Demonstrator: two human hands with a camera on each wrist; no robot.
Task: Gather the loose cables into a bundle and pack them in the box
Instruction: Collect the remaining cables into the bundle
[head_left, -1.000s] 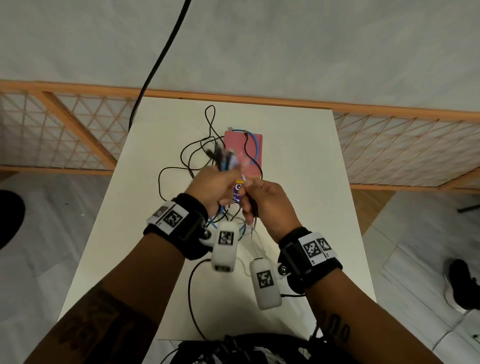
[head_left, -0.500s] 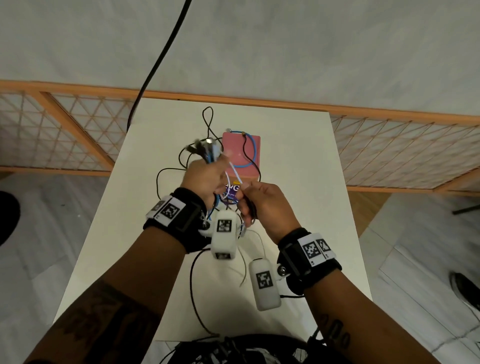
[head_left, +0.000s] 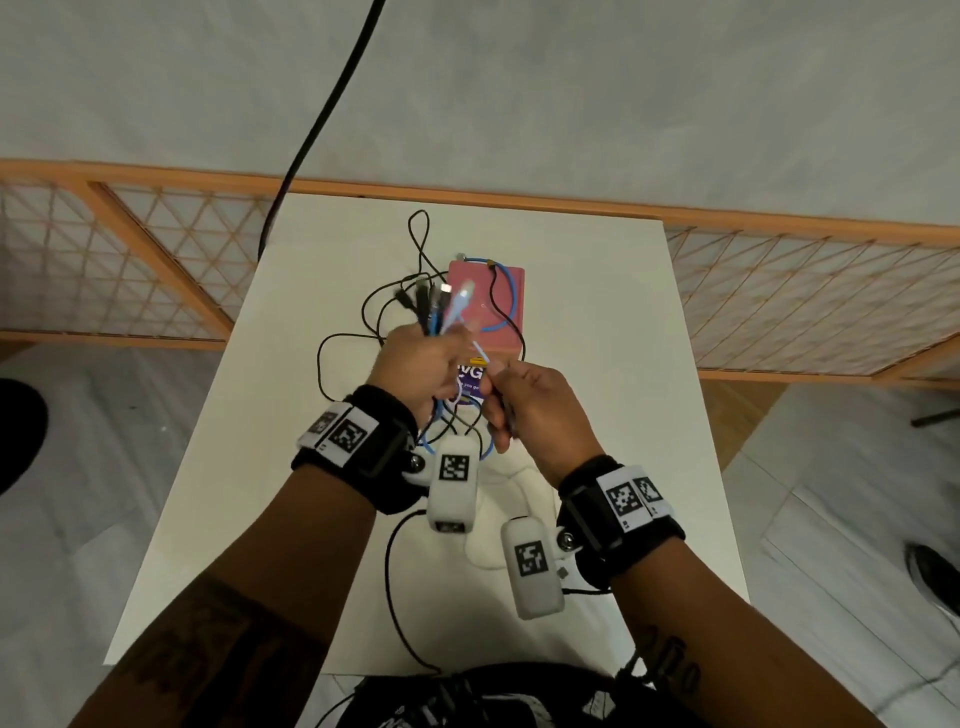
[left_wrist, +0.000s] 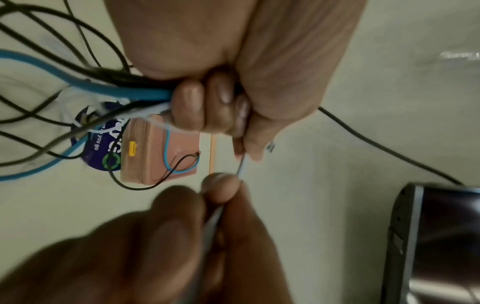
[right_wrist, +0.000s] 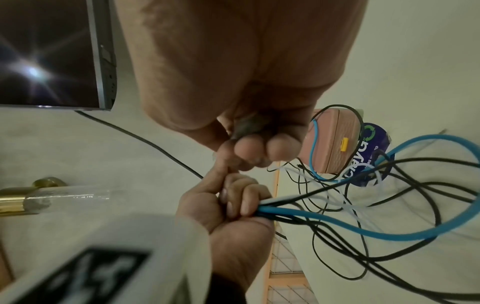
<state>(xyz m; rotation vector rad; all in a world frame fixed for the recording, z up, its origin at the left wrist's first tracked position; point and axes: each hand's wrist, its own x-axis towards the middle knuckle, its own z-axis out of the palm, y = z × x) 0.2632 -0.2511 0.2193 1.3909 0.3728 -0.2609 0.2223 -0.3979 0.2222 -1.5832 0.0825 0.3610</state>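
Note:
Above the white table (head_left: 597, 322), my left hand (head_left: 428, 364) grips a bundle of cables (head_left: 434, 312): black ones, a thick blue one and a pale one, with their connector ends fanning out above the fist. In the left wrist view the blue cable (left_wrist: 78, 82) runs into the curled fingers (left_wrist: 207, 107). My right hand (head_left: 496, 376) pinches a thin white cable (head_left: 480, 356) that leads into the left fist; the pinch also shows in the left wrist view (left_wrist: 221, 185). Behind the hands lies the pink box (head_left: 493, 291), lid down, with a blue and a black cable across it.
A purple printed label (head_left: 470, 376) lies in front of the box under the cable loops (right_wrist: 389, 236). A thick black cord (head_left: 322, 119) hangs from above at the far left table corner. A wooden lattice fence (head_left: 779, 291) stands behind the table. A dark screen (left_wrist: 441, 236) shows in both wrist views.
My left hand has shifted up and left with the bundle, and the connector ends now fan out more. The right hand still pinches the thin white cable beside it.

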